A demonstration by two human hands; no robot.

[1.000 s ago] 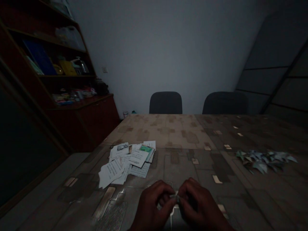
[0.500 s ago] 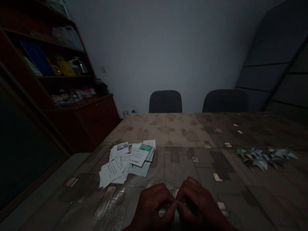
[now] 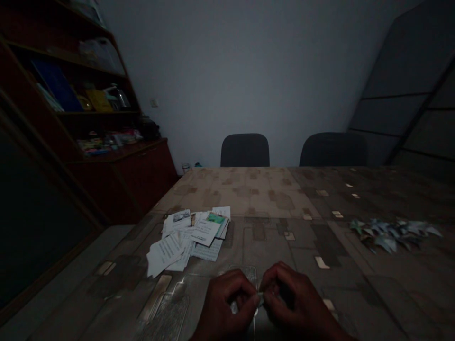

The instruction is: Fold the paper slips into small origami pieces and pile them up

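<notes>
Close to the table's near edge, my left hand [image 3: 231, 300] and my right hand [image 3: 291, 298] meet with thumbs and index fingers pinched together. Between the fingertips shows a small pale piece of paper [image 3: 261, 299], mostly covered by the fingers; its exact shape is too dark to make out. Ahead and to the left lies a loose pile of cut paper pieces [image 3: 165, 255], printed with text, one with a green picture. Off to the right sits a cluster of folded paper shapes [image 3: 387, 241] with pointed ends.
A patterned cloth covers the table [image 3: 249, 189]. Behind its far side stand two dark chairs [image 3: 245, 149] [image 3: 334, 149] against a pale wall. On the left, a wooden shelf unit [image 3: 142, 175] holds folders, a kettle and packages. The room is dim.
My fingertips have shifted slightly, and a bit more of the paper shows between them. My right hand's fingers have opened a little around the pinch. The piles have not moved.
</notes>
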